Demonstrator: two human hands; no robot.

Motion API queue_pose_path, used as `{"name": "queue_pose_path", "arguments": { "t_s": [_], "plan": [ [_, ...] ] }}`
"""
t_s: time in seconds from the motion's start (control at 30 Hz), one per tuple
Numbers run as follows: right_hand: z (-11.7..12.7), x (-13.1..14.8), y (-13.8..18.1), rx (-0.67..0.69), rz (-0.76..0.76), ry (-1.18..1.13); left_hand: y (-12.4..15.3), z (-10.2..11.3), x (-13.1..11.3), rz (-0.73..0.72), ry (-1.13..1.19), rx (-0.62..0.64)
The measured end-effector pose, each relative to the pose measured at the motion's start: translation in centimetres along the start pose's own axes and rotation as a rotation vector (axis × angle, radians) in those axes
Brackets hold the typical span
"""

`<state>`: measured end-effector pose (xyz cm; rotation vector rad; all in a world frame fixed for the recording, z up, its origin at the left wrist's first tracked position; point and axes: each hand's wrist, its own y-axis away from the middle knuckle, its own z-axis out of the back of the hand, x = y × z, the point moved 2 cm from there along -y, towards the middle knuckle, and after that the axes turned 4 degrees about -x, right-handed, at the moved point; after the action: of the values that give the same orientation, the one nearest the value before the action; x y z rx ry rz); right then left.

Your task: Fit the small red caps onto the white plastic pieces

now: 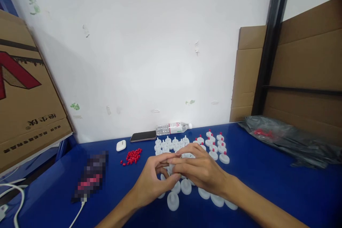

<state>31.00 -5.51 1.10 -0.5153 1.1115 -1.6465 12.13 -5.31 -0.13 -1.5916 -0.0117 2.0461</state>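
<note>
My left hand (153,180) and my right hand (199,169) meet over the middle of the blue table (267,181), fingers curled and pinched together around a small white piece that I can hardly see. Under and around them lie several white plastic caps (173,200). Further back stand more white caps (171,144), and to their right several caps with red tips (217,146). A small heap of red pellets (133,156) lies left of the hands.
At the back lie a water bottle (173,128), a phone (143,136) and a white earbud case (121,145). A black plastic bag (288,140) holds red pieces at right. Cardboard boxes (24,99) stand left; cardboard sheets (301,67) lean right. White cable (16,192) at left.
</note>
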Motion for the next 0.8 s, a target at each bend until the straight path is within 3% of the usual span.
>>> {"name": "queue_pose_path", "arguments": {
  "t_s": [0.2, 0.57, 0.67, 0.8],
  "plan": [
    [-0.1, 0.1, -0.1, -0.018, -0.009, -0.022, -0.4, 0.0, 0.1, 0.081, 0.087, 0.024],
    [0.1, 0.1, -0.1, -0.009, -0.021, -0.041, -0.1, 0.2, 0.0, 0.013, -0.036, 0.01],
    [0.9, -0.8, -0.1, -0.016, -0.107, -0.002, -0.3, 0.7, -0.3, -0.07, -0.177, -0.057],
    [2.6, -3.9, 0.5, -0.065, -0.373, 0.168, -0.9, 2.6, 0.6, -0.076, -0.399, -0.178]
  ]
}}
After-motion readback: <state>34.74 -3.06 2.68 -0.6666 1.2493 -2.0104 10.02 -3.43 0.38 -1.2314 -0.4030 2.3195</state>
